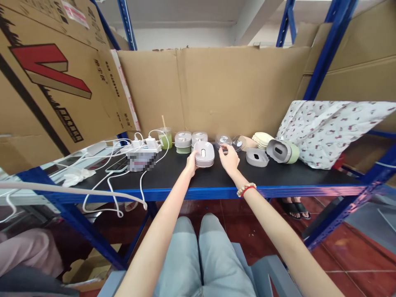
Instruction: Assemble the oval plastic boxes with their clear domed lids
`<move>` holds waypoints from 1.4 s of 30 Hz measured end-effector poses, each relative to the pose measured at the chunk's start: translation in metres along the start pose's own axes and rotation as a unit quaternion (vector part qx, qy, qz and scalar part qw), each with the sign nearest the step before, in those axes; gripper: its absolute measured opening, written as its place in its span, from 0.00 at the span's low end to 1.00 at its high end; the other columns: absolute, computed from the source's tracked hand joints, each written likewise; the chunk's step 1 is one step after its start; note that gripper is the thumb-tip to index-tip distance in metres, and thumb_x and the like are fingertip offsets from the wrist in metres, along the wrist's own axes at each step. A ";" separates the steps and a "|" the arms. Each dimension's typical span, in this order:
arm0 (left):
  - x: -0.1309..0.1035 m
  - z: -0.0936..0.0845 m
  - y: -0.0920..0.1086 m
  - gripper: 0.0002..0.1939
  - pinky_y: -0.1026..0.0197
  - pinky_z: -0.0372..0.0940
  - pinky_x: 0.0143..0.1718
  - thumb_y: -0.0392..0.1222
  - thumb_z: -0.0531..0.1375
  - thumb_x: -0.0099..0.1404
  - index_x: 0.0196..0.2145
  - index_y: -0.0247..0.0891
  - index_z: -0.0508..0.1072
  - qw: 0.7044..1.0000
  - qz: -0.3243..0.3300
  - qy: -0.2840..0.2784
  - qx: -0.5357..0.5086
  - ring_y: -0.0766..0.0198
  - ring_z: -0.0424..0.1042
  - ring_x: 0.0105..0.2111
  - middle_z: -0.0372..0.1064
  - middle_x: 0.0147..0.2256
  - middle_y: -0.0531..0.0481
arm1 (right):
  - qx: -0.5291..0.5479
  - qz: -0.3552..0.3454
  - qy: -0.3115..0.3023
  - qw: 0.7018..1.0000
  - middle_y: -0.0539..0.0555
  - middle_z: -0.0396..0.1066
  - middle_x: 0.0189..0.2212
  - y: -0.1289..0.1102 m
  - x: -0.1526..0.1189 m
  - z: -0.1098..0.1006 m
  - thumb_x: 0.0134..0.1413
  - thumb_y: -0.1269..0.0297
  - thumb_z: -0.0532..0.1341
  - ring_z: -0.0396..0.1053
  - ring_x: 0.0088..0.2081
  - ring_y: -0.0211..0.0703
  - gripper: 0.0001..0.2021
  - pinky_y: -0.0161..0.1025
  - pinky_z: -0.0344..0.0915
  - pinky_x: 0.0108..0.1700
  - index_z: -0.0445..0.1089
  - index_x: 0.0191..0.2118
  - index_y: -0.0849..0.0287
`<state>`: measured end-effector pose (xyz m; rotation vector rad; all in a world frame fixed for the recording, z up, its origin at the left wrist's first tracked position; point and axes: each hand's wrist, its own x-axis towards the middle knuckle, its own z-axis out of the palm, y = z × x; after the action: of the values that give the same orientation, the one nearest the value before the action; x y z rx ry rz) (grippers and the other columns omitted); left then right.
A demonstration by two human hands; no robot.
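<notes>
My left hand (191, 163) is closed on the left side of a grey rounded container (204, 154), whose top has a pale oval slot. It is held up just over the black tabletop. My right hand (229, 160) has its fingers curled at the near edge of a clear plastic lid (223, 138); the fingertips are partly hidden. Another clear lid (237, 142) lies just right of it. Behind the held container stand two similar lidded containers, one grey and green (183, 142) and one partly covered (199, 137).
Farther right are a grey slotted tray (257, 157), a tipped green container (292, 152), stacked cream pieces (262, 140) and a patterned white bag (337, 132). At left are a green drink (166, 139), white chargers (151, 143) and cables hanging over the blue edge (216, 193). Cardboard (241, 90) walls the back.
</notes>
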<state>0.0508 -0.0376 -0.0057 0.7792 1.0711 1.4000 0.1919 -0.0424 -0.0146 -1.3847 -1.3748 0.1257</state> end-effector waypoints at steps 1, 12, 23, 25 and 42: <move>0.001 -0.001 0.000 0.06 0.61 0.68 0.27 0.38 0.57 0.57 0.31 0.36 0.73 1.000 -0.001 0.003 -0.004 0.58 0.74 0.27 0.69 0.21 0.52 | -0.040 -0.026 0.022 0.999 0.55 0.73 0.41 0.003 0.003 -0.005 0.52 0.63 0.55 0.70 0.41 0.47 0.11 0.45 0.64 0.45 0.72 0.40 0.54; -0.006 0.004 0.003 0.08 0.64 0.67 0.32 0.43 0.54 0.60 0.30 0.39 0.71 0.997 -0.005 -0.021 -0.076 0.61 0.74 0.33 0.73 0.25 0.53 | -0.438 0.083 -0.164 0.880 0.69 0.67 0.50 0.041 0.018 -0.089 0.52 0.59 0.61 0.66 0.51 0.63 0.19 0.53 0.61 0.48 0.70 0.48 0.64; -0.009 0.006 0.002 0.07 0.64 0.66 0.33 0.43 0.57 0.58 0.29 0.39 0.72 0.994 -0.020 -0.040 -0.104 0.60 0.75 0.33 0.73 0.25 0.53 | -0.404 0.082 -0.147 0.899 0.66 0.67 0.53 0.034 0.054 -0.079 0.49 0.51 0.60 0.64 0.55 0.61 0.28 0.53 0.57 0.53 0.66 0.53 0.63; -0.010 0.007 0.003 0.08 0.64 0.66 0.33 0.43 0.56 0.59 0.28 0.38 0.73 0.993 -0.022 -0.043 -0.110 0.60 0.75 0.33 0.74 0.25 0.52 | -0.382 0.082 -0.088 0.916 0.68 0.68 0.52 0.031 0.066 -0.064 0.52 0.55 0.58 0.64 0.55 0.60 0.27 0.52 0.57 0.53 0.65 0.54 0.67; -0.009 0.010 0.005 0.22 0.58 0.69 0.36 0.54 0.48 0.67 0.38 0.37 0.75 0.991 -0.067 -0.090 -0.077 0.56 0.76 0.39 0.77 0.31 0.46 | -0.114 -0.252 0.081 0.958 0.54 0.69 0.30 0.000 0.049 -0.023 0.54 0.71 0.53 0.69 0.35 0.42 0.14 0.37 0.64 0.35 0.76 0.38 0.53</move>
<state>0.0593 -0.0443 0.0033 0.6937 0.8489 1.2575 0.2239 -0.0197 0.0225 -1.1540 -1.5921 -0.4866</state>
